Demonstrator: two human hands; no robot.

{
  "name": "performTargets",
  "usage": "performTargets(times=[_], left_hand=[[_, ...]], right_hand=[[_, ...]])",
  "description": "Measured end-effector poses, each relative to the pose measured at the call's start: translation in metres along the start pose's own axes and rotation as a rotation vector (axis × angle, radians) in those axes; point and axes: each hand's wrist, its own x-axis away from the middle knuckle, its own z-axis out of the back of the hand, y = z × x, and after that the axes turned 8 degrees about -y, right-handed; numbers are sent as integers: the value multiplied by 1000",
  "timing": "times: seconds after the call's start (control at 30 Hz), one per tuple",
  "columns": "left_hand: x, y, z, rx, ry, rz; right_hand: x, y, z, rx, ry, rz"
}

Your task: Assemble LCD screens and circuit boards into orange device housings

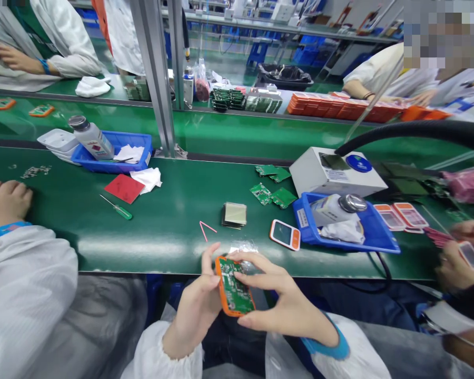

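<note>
Both my hands hold an orange device shell (234,288) with a green circuit board set inside it, just below the near edge of the green belt (174,226). My left hand (199,308) grips its left side, thumb up along the edge. My right hand (278,300) wraps the right side, with a finger pressing on the board's top. Straight ahead on the belt lie a pink pair of tweezers (206,229), a stack of small square screens (234,215) and a finished orange-and-white device (285,234).
Loose green boards (269,192) lie near a white box (335,171). Two blue trays (116,152) (373,234) hold bottles and wipes. A green screwdriver (118,209) and a red card (124,188) lie at left. Co-workers' hands rest at left (6,202) and right (458,263).
</note>
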Motion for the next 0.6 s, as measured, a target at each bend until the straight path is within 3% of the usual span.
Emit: performTargets(times=[0.17, 0.3, 0.43, 0.6], left_hand=[[7, 1, -3, -453, 110, -524], [15, 0, -14, -757, 70, -620], [17, -4, -21, -1007, 15, -558], [16, -9, -20, -856, 35, -461]], right_hand=[[8, 7, -26, -951, 233, -144], [8, -1, -50, -1355, 233, -213], [3, -18, -60, -1429, 191, -198], [-6, -33, -62, -1178, 213, -184]])
